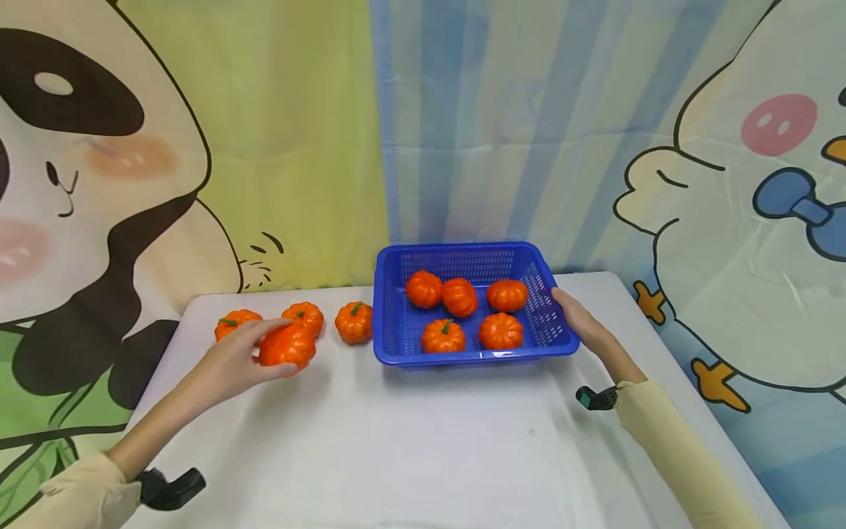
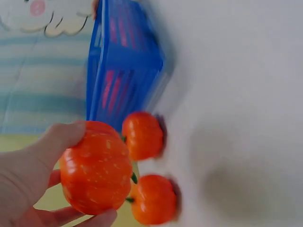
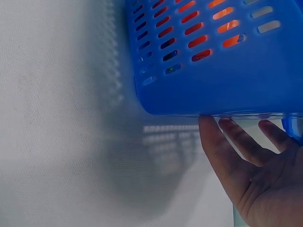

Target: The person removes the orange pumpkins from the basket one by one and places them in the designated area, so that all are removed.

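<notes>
In the head view my left hand (image 1: 241,358) grips a small orange pumpkin (image 1: 288,347) above the left side of the table. The left wrist view shows thumb and fingers around that pumpkin (image 2: 97,168). Three more pumpkins lie on the table near it: one (image 1: 236,322) partly behind the hand, one (image 1: 304,317) just beyond, and one (image 1: 354,323) beside the blue basket (image 1: 386,308). Several pumpkins (image 1: 443,336) sit inside the basket. My right hand (image 1: 584,319) touches the basket's right side; its extended fingers (image 3: 227,161) meet the outer wall in the right wrist view.
A white cloth covers the table (image 1: 463,448). Behind it hangs a curtain (image 1: 456,125) with cartoon animals, close to the basket's back edge. Black straps with small devices (image 1: 173,488) are on both wrists.
</notes>
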`<control>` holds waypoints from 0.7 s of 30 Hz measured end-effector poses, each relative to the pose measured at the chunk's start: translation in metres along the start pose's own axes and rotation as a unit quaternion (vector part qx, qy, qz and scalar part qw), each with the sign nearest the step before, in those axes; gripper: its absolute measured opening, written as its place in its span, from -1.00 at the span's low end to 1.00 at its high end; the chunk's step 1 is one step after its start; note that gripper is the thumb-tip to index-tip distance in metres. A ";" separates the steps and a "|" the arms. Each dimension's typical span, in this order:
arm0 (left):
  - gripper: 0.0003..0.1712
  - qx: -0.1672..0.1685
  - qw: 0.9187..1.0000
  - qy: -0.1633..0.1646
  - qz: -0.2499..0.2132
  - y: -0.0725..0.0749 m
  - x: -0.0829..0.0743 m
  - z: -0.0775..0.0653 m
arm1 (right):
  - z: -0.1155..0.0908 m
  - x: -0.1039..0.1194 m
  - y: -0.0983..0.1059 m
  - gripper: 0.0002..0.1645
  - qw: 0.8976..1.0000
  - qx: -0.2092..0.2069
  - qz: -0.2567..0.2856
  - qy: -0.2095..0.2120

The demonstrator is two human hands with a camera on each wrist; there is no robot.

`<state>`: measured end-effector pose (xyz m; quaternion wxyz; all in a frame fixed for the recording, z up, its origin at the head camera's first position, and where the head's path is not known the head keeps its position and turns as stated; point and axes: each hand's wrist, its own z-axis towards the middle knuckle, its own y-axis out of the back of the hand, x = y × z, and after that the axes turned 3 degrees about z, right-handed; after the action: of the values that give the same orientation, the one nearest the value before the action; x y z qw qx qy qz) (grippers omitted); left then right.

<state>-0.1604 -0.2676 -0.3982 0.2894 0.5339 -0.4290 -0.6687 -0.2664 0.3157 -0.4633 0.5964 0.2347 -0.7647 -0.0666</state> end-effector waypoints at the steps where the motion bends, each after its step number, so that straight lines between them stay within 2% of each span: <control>1: -0.08 -0.002 1.000 0.011 0.002 0.000 0.008 -0.006 | -0.001 0.000 0.000 -0.08 1.000 -0.001 -0.001 -0.001; 5: -0.05 -0.006 0.999 0.044 0.012 0.001 0.042 -0.025 | -0.004 0.001 0.000 -0.10 1.000 -0.003 -0.003 -0.001; 9: -0.10 -0.018 0.998 0.054 0.027 0.007 0.065 -0.035 | -0.003 0.003 -0.001 -0.12 1.000 -0.001 -0.003 0.004; 15: -0.15 -0.035 0.996 0.073 0.025 0.012 0.079 -0.042 | -0.002 0.002 -0.001 -0.12 1.000 -0.005 -0.003 -0.003; 21: -0.14 -0.032 0.995 0.090 0.004 0.010 0.086 -0.044 | -0.001 0.001 -0.001 -0.10 1.000 -0.004 -0.004 -0.004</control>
<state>-0.1413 -0.3572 -0.4322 0.3466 0.5809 -0.3813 -0.6301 -0.2652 0.3147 -0.4627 0.5940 0.2355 -0.7658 -0.0733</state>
